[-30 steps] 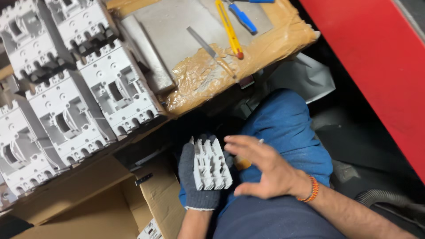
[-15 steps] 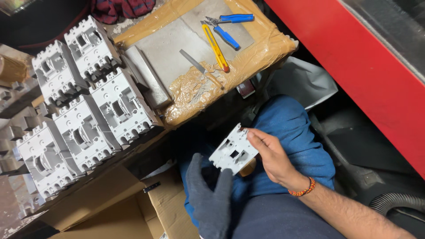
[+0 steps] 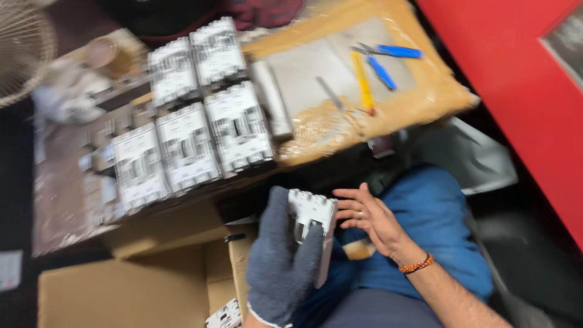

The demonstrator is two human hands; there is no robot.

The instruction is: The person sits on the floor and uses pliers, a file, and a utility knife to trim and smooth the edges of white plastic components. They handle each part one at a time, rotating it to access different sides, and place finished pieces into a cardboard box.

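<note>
My left hand (image 3: pixel 280 262), in a grey knit glove, grips a white moulded circuit breaker (image 3: pixel 314 226) held upright over my lap. My bare right hand (image 3: pixel 369 220) is just to its right, fingers spread, touching or almost touching the breaker's side; it holds nothing. An orange bead bracelet (image 3: pixel 416 265) circles that wrist. The frame is blurred by motion.
Several white breakers (image 3: pixel 188 146) lie in rows on a bench to the upper left. A tape-wrapped board (image 3: pixel 419 103) holds a yellow-handled tool (image 3: pixel 362 82), blue-handled pliers (image 3: pixel 388 54) and a metal plate (image 3: pixel 303 73). An open cardboard box (image 3: pixel 133 291) sits lower left. A red panel (image 3: pixel 522 91) stands right.
The breaker passed from my right hand to my gloved left hand and now stands upright. My right hand opened. The view swung, shifting the bench and board rightward.
</note>
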